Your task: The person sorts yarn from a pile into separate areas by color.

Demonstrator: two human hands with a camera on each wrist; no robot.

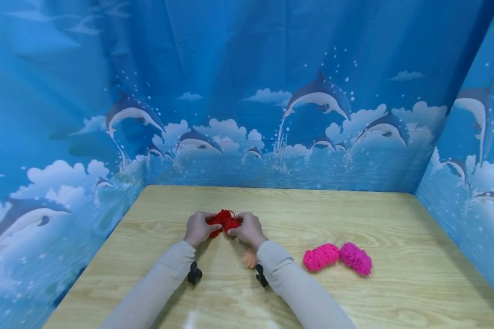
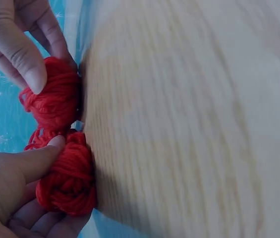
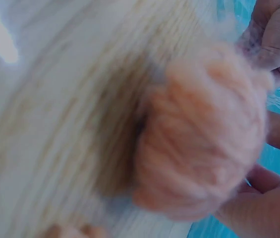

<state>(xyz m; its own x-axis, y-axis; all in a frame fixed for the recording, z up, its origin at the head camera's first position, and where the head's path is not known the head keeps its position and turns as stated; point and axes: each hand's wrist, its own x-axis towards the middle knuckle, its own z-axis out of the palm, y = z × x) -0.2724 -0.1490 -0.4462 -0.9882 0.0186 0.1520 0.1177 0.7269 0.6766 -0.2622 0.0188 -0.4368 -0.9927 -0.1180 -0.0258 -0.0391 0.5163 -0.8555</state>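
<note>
Two red yarn balls sit side by side on the table between both hands. My left hand point(image 1: 198, 228) grips the left red yarn ball point(image 2: 68, 178), thumb on top and fingers beneath. The right red yarn ball point(image 2: 58, 106) is held by my right hand point(image 1: 250, 229), with its thumb against the near side. Loose red strands show where the balls meet. Close to the right wrist lies a peach yarn ball point(image 1: 250, 258), partly covered by the sleeve in the head view. In the right wrist view the blurred peach ball hides the red yarn.
A hot pink yarn ball point(image 1: 321, 257) and a magenta yarn ball point(image 1: 356, 259) lie touching on the right of the wooden table point(image 1: 395, 301). A blue dolphin-print curtain point(image 1: 238, 91) stands behind the table and along its sides.
</note>
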